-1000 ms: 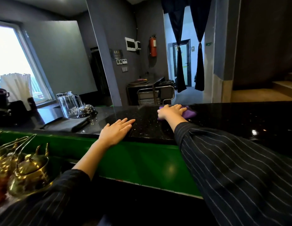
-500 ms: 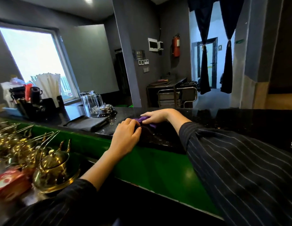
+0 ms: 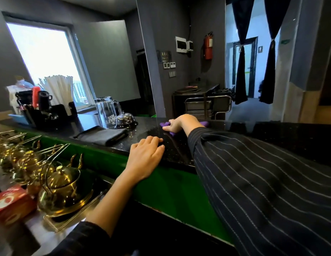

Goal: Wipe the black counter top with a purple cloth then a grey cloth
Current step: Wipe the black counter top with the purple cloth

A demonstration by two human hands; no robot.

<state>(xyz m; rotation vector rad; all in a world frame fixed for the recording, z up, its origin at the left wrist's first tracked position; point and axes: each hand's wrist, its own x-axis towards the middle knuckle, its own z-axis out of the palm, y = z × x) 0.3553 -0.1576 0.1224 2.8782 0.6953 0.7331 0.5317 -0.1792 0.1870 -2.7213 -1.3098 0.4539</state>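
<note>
Purple cloth: bunched under the right hand, at the far edge of the black tabletop.
Right hand: palm down, fingers closed on the cloth.
Left hand: empty, fingers together, flat on the tabletop's near edge.
Grey cloth: folded, left of both hands, near the near edge.
Open room: bare tabletop stretches right; glass mug and bell crowd the left.

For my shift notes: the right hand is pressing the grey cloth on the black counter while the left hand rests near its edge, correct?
Not quite: in the head view the right hand presses the purple cloth. The grey cloth lies untouched on the black counter; the left hand does rest at its edge.
</note>
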